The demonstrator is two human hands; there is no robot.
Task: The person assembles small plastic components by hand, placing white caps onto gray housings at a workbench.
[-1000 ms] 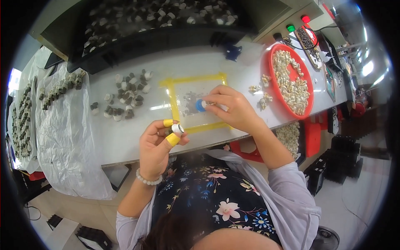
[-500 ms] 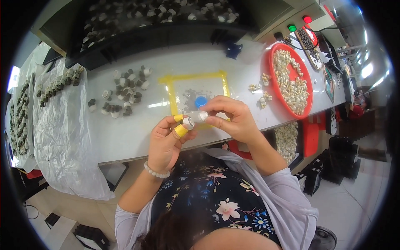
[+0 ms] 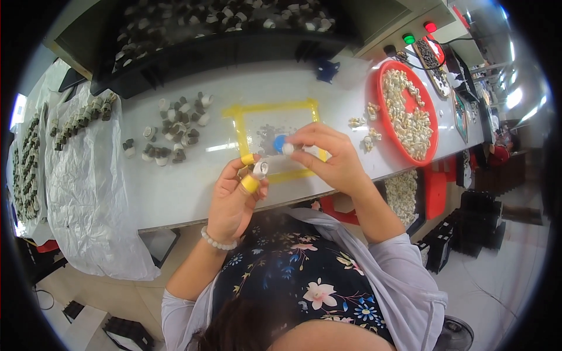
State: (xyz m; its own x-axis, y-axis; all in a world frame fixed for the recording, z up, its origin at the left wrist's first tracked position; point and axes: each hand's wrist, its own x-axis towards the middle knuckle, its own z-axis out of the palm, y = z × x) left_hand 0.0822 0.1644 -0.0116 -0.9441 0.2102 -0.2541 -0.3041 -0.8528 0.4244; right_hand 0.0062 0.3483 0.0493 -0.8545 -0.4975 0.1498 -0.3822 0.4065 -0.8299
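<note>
White desk [image 3: 187, 190] spans the view; near edge slants up to the right, just beyond the person's floral top [image 3: 304, 269]. Black tray [image 3: 234, 51], full of dark-and-white pieces, bounds the far side. Crinkled plastic sheeting [image 3: 93, 199] drapes over the left end. Red basin [image 3: 381, 96], heaped with pale pieces, stands toward the right. Yellow tape frame [image 3: 241, 137] lies mid-desk. Room sideways: a strip of white surface between frame and loose cluster [image 3: 174, 124] of dark-and-white pieces at left; another between frame and basin, a few pale strays beside the basin.

Right hand [image 3: 336, 158] over the frame's right part, thumb and fingers pinching a small white knob [image 3: 287, 149]: rounded, smooth, details blurred. Left hand [image 3: 231, 187] at the frame's near-left corner, yellow wraps [image 3: 250, 185] on thumb and forefinger, which grasp a short white-rimmed cylinder [image 3: 260, 168]; its open end shows greyish inside. Round blue cap [image 3: 279, 142] within the frame, partly behind the knob; whether they touch, cannot tell.
</note>
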